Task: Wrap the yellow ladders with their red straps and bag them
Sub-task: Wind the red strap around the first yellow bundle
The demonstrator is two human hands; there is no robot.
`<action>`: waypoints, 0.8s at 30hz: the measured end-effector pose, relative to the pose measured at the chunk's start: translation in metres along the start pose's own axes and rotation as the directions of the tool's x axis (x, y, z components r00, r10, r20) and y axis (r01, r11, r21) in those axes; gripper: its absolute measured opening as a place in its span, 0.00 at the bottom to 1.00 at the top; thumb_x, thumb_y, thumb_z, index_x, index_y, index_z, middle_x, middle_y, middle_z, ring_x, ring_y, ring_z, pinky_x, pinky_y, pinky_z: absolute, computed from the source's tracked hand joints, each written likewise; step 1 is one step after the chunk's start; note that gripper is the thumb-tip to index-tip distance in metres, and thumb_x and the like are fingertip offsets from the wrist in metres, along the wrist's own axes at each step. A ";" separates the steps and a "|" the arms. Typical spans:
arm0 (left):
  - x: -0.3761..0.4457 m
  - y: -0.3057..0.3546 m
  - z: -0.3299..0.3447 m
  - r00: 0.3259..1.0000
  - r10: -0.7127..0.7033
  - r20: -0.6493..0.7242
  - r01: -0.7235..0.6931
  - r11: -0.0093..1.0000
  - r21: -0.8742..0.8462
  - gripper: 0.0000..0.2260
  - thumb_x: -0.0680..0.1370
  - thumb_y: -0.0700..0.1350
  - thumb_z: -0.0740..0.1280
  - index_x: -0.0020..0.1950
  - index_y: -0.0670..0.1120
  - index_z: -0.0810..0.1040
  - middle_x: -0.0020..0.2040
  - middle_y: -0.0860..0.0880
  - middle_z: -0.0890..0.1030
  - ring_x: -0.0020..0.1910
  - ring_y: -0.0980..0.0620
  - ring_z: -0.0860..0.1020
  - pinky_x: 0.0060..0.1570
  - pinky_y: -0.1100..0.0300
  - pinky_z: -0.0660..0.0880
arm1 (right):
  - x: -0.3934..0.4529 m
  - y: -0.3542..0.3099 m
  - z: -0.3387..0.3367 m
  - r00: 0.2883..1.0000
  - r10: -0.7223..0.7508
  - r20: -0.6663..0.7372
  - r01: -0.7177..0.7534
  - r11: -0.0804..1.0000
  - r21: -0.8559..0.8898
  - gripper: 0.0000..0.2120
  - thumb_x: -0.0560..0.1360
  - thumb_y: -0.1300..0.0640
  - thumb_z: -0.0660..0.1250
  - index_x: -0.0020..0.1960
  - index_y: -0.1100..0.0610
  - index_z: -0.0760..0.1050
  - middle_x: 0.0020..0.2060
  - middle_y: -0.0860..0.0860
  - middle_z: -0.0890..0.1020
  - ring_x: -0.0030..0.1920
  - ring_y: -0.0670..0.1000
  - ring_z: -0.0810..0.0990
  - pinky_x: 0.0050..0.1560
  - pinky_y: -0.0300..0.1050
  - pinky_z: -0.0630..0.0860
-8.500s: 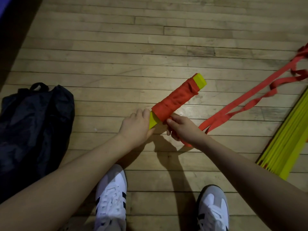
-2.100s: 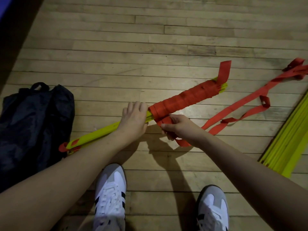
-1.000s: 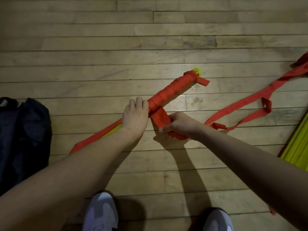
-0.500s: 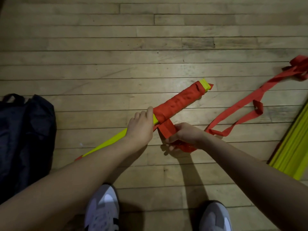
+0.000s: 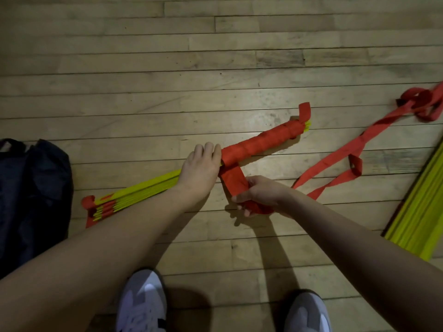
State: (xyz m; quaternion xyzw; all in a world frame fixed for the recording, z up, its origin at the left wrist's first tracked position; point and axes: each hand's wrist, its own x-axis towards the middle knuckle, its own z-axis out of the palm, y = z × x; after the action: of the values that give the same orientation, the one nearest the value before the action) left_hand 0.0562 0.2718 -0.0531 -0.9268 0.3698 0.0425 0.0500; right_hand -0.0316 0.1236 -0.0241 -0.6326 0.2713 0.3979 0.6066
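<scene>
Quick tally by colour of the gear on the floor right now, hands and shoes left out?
Yellow: 2, the ladder bundle being wrapped and the second ladder bundle.
Red: 1, the strap.
Dark: 1, the bag.
Total: 4.

From here I can make out no writing, label, brand or number anywhere, not on anything lying about the floor.
</scene>
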 end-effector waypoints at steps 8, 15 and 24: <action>-0.040 0.011 0.012 0.980 -0.020 0.198 0.030 0.998 -0.049 0.31 0.82 0.46 0.56 0.79 0.54 0.42 0.74 0.38 0.60 0.70 0.38 0.63 0.68 0.48 0.61 | -0.001 0.017 0.007 0.995 -0.057 -0.083 0.068 0.988 0.141 0.02 0.79 0.63 0.63 0.50 0.62 0.74 0.36 0.56 0.81 0.33 0.52 0.80 0.44 0.48 0.77; -0.025 0.010 -0.004 0.974 -0.118 0.192 0.139 0.985 -0.101 0.31 0.81 0.48 0.62 0.78 0.41 0.49 0.65 0.41 0.69 0.63 0.42 0.70 0.59 0.51 0.67 | -0.013 0.006 0.006 0.999 -0.014 0.046 0.015 1.000 -0.019 0.02 0.77 0.66 0.64 0.50 0.63 0.72 0.37 0.57 0.82 0.33 0.52 0.82 0.38 0.42 0.80; -0.008 -0.005 -0.010 0.992 0.081 0.101 -0.092 0.989 0.115 0.15 0.72 0.43 0.67 0.58 0.44 0.72 0.54 0.44 0.74 0.52 0.43 0.74 0.49 0.53 0.71 | -0.009 0.005 0.009 0.998 -0.061 0.020 0.060 0.996 0.070 0.09 0.76 0.72 0.59 0.50 0.60 0.69 0.37 0.57 0.81 0.29 0.52 0.79 0.30 0.43 0.77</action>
State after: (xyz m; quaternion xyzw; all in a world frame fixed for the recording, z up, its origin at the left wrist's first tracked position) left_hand 0.0544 0.2801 -0.0416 -0.9021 0.4087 0.0671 0.1213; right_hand -0.0421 0.1309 -0.0188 -0.6148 0.2587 0.3767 0.6428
